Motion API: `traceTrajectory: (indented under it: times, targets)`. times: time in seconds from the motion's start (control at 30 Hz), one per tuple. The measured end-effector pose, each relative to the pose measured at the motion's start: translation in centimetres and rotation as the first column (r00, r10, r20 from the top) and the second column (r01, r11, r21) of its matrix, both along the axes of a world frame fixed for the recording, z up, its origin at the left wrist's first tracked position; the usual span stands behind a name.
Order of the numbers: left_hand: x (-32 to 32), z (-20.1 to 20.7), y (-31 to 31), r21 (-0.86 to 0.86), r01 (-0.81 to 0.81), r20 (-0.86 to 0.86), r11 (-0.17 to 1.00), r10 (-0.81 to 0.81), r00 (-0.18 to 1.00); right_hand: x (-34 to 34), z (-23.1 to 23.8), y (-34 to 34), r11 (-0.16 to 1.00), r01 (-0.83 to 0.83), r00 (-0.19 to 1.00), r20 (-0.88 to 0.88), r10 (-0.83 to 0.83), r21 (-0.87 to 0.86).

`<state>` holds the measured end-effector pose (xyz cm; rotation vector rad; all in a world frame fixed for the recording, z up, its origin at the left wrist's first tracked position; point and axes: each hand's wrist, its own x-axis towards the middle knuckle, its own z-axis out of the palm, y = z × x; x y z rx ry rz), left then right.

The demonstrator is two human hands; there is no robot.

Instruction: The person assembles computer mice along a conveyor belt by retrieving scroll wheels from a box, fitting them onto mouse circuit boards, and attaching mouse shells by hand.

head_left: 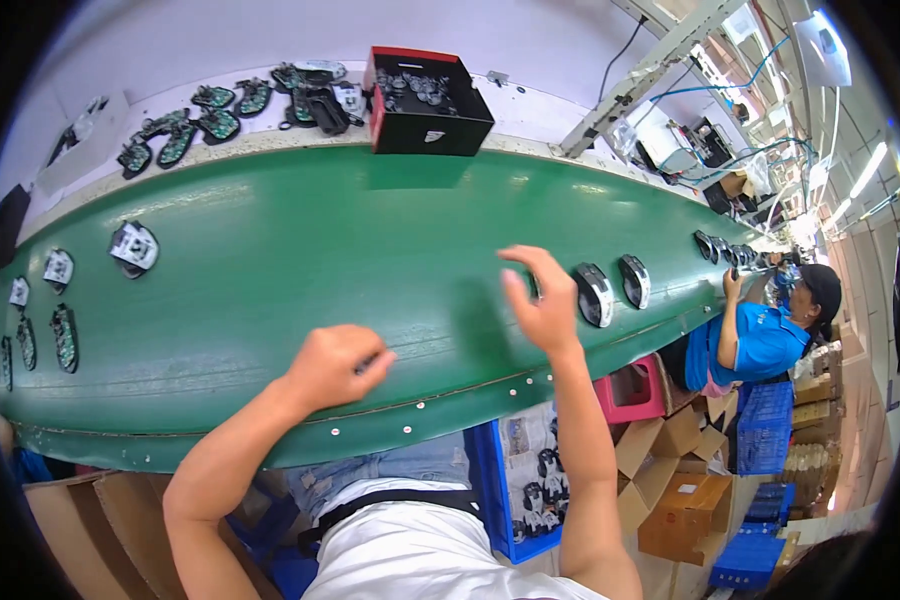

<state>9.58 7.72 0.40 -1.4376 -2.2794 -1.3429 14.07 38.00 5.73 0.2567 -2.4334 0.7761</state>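
My left hand [335, 368] is closed above the near edge of the green conveyor belt [370, 250]. A small dark piece [367, 364] shows between its thumb and fingers; its kind is too small to make out. Over the belt to the right, my right hand [547, 305] has thumb and index finger spread apart. A dark edge beside its fingers is mostly hidden by the hand. Closest to it on the right lies a black and silver computer mouse shell [595, 295], with a second mouse shell [634, 281] just beyond.
Mouse parts with pale tops [133, 248] and green circuit boards in dark shells [65, 338] lie on the left belt. A black box [430, 135] of small parts stands on the back ledge, beside more boards [175, 138]. A co-worker in blue [755, 345] sits at right.
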Motion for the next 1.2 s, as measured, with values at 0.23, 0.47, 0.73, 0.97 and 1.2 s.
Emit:
traceTrajectory:
  times: [0.23,0.47,0.73,0.97,1.2]
  targets:
    - [0.9,-1.1,2.2,-0.045,0.095,-0.188,0.994,-0.102,0.977,-15.6,-0.2,-19.7,0.771,-0.62,0.752,0.391,0.531,0.145]
    - [-3.7,-3.2,-0.1,0.013,-0.039,-0.088,0.999,0.04,0.995,-22.5,-1.4,-38.5,0.784,-0.54,0.832,0.334,0.442,0.307]
    - [-5.4,-5.4,-0.4,-0.018,0.217,0.167,0.976,-0.211,0.963,-24.6,-7.3,-41.2,0.845,-0.505,0.855,0.235,0.462,0.177]
    - [-2.4,-2.2,0.7,-0.113,-0.097,-0.154,0.989,0.079,0.985,-13.6,3.7,-21.1,0.828,-0.56,0.827,-0.04,0.56,0.024]
    - [-3.2,-1.5,1.4,-0.004,-0.063,0.004,0.998,0.063,0.998,4.1,-0.8,6.9,0.884,0.409,0.912,-0.063,-0.406,0.225]
